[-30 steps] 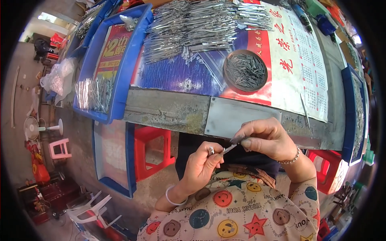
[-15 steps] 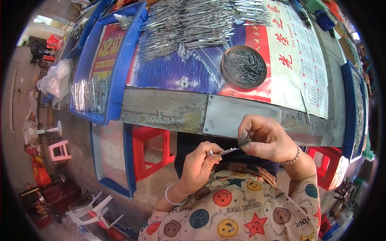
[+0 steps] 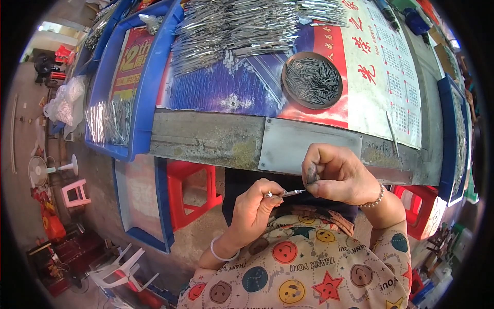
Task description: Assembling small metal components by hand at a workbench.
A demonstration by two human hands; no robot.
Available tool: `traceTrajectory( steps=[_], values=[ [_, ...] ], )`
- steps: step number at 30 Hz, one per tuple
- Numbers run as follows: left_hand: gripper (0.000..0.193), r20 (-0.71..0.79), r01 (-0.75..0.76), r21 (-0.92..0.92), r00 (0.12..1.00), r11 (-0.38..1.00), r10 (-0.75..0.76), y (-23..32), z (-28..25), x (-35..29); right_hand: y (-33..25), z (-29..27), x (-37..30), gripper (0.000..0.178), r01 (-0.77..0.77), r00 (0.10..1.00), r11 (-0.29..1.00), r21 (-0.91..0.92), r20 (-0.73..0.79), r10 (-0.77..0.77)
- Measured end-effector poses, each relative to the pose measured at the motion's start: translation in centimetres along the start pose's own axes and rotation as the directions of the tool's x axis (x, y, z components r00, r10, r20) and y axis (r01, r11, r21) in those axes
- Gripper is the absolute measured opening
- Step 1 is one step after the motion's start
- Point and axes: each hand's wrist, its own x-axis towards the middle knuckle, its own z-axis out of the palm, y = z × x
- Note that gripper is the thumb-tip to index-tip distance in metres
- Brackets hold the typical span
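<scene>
Just past the table's front edge, my left hand pinches a thin silvery metal piece between thumb and fingers. The piece points right, its narrow tip close to my right hand. My right hand's thumb and curled fingers, dark with grime, are closed at that tip; whatever they hold is hidden. Beyond my hands, a round brown dish holds many small dark metal pins. Long rows of slim silvery metal pieces lie on the printed sheet at the far side.
A flat metal plate is fixed at the table's edge. Blue trays stand left, another blue tray right. One thin metal rod lies at the right. Red stools stand below the tabletop.
The view has shifted slightly. Both hands stay almost in place, the left still holding the metal piece and the right still closed at its tip.
</scene>
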Motion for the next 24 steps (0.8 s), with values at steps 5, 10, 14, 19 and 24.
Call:
traceTrajectory(
  steps=[5,10,14,19,24],
  values=[
    [0.009,0.038,-0.045,0.059,0.998,0.997,0.043,-0.2,-0.3,0.0,0.1,-0.1,-0.1,0.017,-0.066,0.997,0.997,0.048,0.051,0.064],
    [0.006,0.055,-0.172,0.157,0.985,0.972,0.165,-0.7,-0.3,-0.5,0.2,0.1,-0.7,0.017,-0.076,0.994,0.992,-0.097,0.073,0.083],
    [0.008,0.066,-0.210,0.198,0.977,0.957,0.201,-1.0,-0.2,-0.7,1.0,-0.3,-1.0,0.017,-0.023,0.992,0.955,-0.295,0.108,0.057],
    [0.017,0.113,-0.254,0.213,0.966,0.943,0.234,-2.1,-0.1,-1.5,2.3,-0.2,-1.5,0.017,-0.163,0.977,0.979,-0.125,0.116,0.178],
    [0.025,0.270,-0.560,0.164,0.818,0.812,0.508,-0.1,1.3,-1.8,5.7,1.3,-0.4,0.014,0.005,0.985,0.843,-0.538,0.146,0.088]
  ],
)
